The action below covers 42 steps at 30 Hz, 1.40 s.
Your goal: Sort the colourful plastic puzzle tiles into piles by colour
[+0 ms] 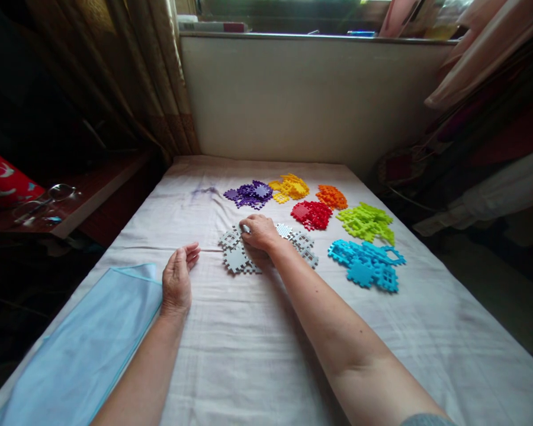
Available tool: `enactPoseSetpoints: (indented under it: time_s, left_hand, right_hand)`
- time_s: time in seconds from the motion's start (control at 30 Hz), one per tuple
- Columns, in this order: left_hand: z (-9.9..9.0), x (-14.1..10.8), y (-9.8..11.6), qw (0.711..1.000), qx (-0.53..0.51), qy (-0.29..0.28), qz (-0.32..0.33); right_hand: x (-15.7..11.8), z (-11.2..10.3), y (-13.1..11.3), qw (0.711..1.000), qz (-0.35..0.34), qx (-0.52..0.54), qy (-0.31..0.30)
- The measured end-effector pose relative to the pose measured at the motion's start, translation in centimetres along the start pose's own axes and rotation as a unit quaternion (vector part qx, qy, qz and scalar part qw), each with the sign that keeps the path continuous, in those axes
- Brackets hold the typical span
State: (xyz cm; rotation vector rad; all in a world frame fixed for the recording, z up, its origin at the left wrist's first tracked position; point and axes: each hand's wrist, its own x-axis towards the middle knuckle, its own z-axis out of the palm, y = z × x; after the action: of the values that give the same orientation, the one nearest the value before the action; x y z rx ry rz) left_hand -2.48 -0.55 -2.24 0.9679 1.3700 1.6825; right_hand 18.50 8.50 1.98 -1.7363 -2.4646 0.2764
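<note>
My right hand (259,232) reaches over a loose pile of grey interlocking plastic tiles (236,259). Its fingers are closed at the pile's far left side, with a grey tile (246,228) showing at the fingertips. Part of the pile is hidden under the hand and forearm. To the left, my left hand (177,278) rests on the sheet, its fingers loosely stretched and holding nothing. Beside it lies a light blue cloth bag or folded cloth (84,337); I cannot tell which.
More tiles lie in piles by colour: purple (249,194), yellow (291,187), orange (331,196), red (311,215), lime green (366,222) and blue (368,265). A white sheet (231,343) covers the surface. Eyeglasses (44,201) lie on a dark wooden table (98,183) at left.
</note>
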Motion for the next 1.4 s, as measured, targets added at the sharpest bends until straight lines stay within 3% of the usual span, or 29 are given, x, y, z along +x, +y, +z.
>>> enactPoseSetpoints:
  time_s: [0.27, 0.43, 0.6, 0.83, 1.17, 1.3, 1.4]
  left_hand:
    - [0.1, 0.1, 0.0, 1.0, -0.006, 0.005, -0.003]
    - [0.0, 0.1, -0.1, 1.0, 0.008, -0.003, 0.007]
    - [0.1, 0.1, -0.2, 1.0, 0.013, -0.003, 0.007]
    - [0.1, 0.1, -0.1, 1.0, 0.012, 0.001, 0.01]
    - [0.2, 0.1, -0.1, 1.0, 0.014, 0.003, 0.01]
    - [0.2, 0.1, -0.1, 1.0, 0.02, -0.003, 0.014]
    - [0.2, 0.1, -0.2, 1.0, 0.022, -0.007, 0.013]
  right_hand:
    - [-1.0, -0.4, -0.2, 0.996, 0.066, 0.013, 0.056]
    - [-5.0, -1.3, 3.2, 0.974, 0.162, 0.07, 0.141]
    - [-8.7, -0.9, 6.8, 0.952, 0.239, 0.082, 0.173]
    - [-9.3, -0.3, 6.9, 0.946, 0.269, 0.067, 0.167]
    - [-9.6, -0.8, 6.4, 0.951, 0.249, 0.058, 0.172]
    - [-9.2, -0.9, 3.9, 0.965, 0.173, 0.077, 0.18]
    - [-8.8, -0.4, 1.0, 0.979, 0.1, 0.095, 0.15]
